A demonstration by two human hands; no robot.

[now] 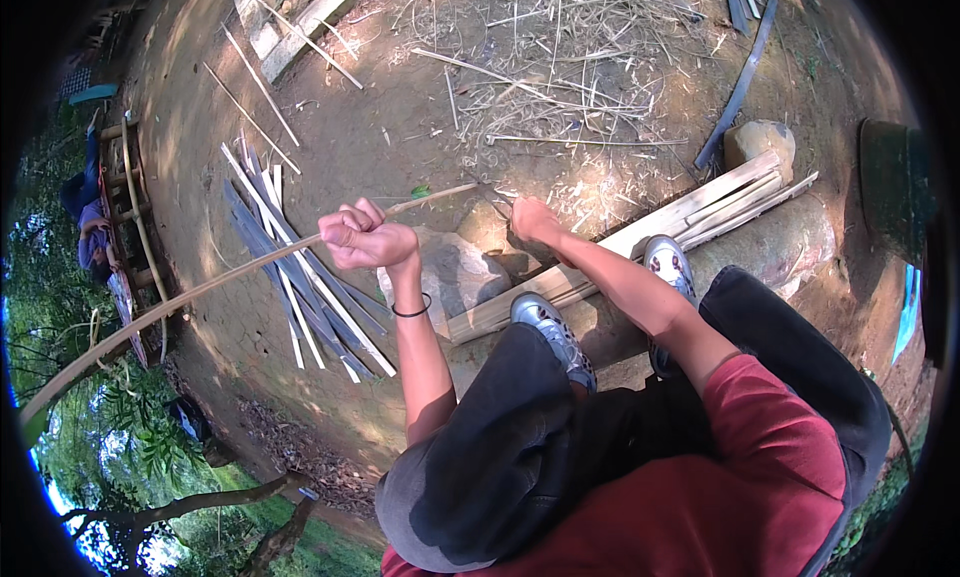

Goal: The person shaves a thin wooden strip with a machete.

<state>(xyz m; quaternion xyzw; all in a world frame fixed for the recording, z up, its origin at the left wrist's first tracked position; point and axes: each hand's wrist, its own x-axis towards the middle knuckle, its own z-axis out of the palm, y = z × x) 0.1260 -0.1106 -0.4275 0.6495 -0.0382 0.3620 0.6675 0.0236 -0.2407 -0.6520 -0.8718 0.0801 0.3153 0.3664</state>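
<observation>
My left hand (368, 237) is closed around a long, thin strip of bamboo or wood (225, 275). The strip runs from the far left rim, through the fist, to a tip beyond it on the right. Close to that tip my right hand (535, 221) is clenched; a small dark thing shows by its knuckles, too small to name. Under my right forearm lie pale split bamboo or wood slats (725, 199), with my shoes resting on them. A flat grey stone (455, 272) sits below and between the hands.
Grey and white slats (285, 247) lie piled on the dirt at left. Shavings and thin sticks (560, 77) litter the ground ahead. A log (800, 232) lies beneath the slats. A person (95, 232) is on a bamboo bench (140, 217) at far left. A dark green container (893, 192) stands right.
</observation>
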